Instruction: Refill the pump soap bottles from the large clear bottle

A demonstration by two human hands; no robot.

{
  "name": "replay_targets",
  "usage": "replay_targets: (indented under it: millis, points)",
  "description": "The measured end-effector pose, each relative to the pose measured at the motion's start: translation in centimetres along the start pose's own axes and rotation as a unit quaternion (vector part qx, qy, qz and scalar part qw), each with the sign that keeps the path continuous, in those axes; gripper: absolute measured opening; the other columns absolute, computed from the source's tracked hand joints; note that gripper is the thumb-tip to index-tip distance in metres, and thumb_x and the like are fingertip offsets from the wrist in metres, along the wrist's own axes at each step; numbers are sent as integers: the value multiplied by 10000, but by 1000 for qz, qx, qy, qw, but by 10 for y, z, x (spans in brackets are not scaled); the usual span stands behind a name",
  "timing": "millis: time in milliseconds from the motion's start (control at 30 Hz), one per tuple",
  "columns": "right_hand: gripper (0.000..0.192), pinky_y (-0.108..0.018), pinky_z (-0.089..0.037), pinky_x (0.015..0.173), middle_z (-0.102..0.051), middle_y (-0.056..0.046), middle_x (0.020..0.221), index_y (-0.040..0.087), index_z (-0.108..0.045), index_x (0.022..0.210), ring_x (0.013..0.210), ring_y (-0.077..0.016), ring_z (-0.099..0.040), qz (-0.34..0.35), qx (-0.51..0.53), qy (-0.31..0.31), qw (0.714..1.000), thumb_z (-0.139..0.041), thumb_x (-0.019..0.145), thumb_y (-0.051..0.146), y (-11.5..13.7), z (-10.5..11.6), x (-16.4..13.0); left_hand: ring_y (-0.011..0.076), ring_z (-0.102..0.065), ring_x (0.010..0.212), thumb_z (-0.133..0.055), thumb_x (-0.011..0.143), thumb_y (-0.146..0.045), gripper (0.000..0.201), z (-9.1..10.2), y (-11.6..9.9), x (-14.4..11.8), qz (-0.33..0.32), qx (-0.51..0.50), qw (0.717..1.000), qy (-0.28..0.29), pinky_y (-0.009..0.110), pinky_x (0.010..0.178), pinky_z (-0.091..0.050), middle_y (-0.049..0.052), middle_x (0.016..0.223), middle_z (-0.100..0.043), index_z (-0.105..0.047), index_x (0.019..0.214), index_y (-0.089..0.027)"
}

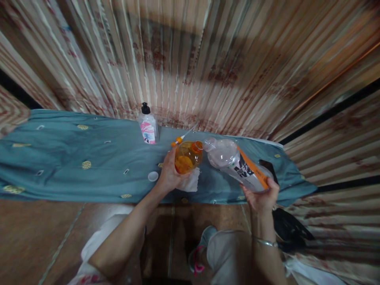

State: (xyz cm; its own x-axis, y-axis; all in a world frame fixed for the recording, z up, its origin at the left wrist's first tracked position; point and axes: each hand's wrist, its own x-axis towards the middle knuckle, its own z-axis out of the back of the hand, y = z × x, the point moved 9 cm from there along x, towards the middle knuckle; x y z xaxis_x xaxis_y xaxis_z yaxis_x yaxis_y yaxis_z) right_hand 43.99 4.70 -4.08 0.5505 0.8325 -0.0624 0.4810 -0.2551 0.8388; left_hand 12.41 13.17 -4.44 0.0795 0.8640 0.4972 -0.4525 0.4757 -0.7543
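Right hand (261,194), fingers closed round tilted clear bottle (237,164), mouth touching orange bottle (188,157). Left hand (170,174), fingers wrapped round orange bottle, above blue-clothed table (74,158). White cap (152,176) beside left hand.

Both forearms are bare, without sleeves. The right wrist carries a thin silver bangle (265,242). Light grey trousers (228,253) cover the legs. One grey shoe (202,247) has pink trim.

Home room, patterned curtains (208,59), teal bedsheet (74,158) spread on tiled floor (35,229)
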Motion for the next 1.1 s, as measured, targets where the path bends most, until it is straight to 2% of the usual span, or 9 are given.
replay_targets:
  millis: [100,267,367,500,633,800,1100]
  points:
    - [418,-279,-500,393,-704,-31,795,199,-646,927,592,-187,-646,-10,-6,10,1000,-658,581,433,6,-3,8,363,-510,1232,-835,559,-321,998,1,0,0,4,-3,1000,-4,587,1068,-394,126,1323,-522,-328,1412,-214]
    - [442,-275,-506,369,-713,-36,834,203,-644,949,598,-192,-657,-16,-9,43,999,-672,574,434,10,-13,21,368,-521,1220,-833,567,-328,989,2,2,0,-4,-7,1000,-20,554,1059,-419,124,1320,-526,-331,1416,-243]
    - [437,-261,-498,356,-711,-34,829,208,-641,965,588,-184,-652,-12,-5,70,997,-666,588,428,10,-21,28,378,-521,1222,-836,563,-334,1004,3,5,-1,-6,-3,1000,-26,547,1058,-422,133,1336,-516,-320,1418,-231]
    - [406,-263,-486,342,-703,-34,817,210,-637,947,567,-180,-640,-24,-8,72,997,-648,611,438,6,-26,32,381,-512,1235,-846,560,-316,1004,4,7,-2,6,-5,1000,-25,527,1065,-421,146,1357,-500,-326,1412,-216]
    - [457,-263,-481,342,-700,-41,827,194,-636,965,581,-184,-641,-28,-12,53,998,-667,606,476,2,-21,31,365,-506,1243,-842,565,-307,980,6,5,-1,10,-11,1000,-26,519,1073,-414,118,1350,-508,-343,1406,-251]
    - [480,-261,-490,360,-691,-38,838,205,-626,1001,605,-182,-648,-12,-5,44,999,-669,656,535,2,-12,23,341,-502,1246,-833,563,-327,987,5,-2,0,9,-18,1000,-19,541,1080,-390,135,1343,-504,-333,1406,-211]
    - [514,-251,-491,379,-675,-38,835,188,-642,998,606,-163,-633,-5,-16,28,999,-618,671,583,-1,-3,13,368,-486,1253,-839,571,-325,965,3,-8,-2,8,-7,1000,-8,530,1087,-384,154,1347,-499,-348,1391,-195]
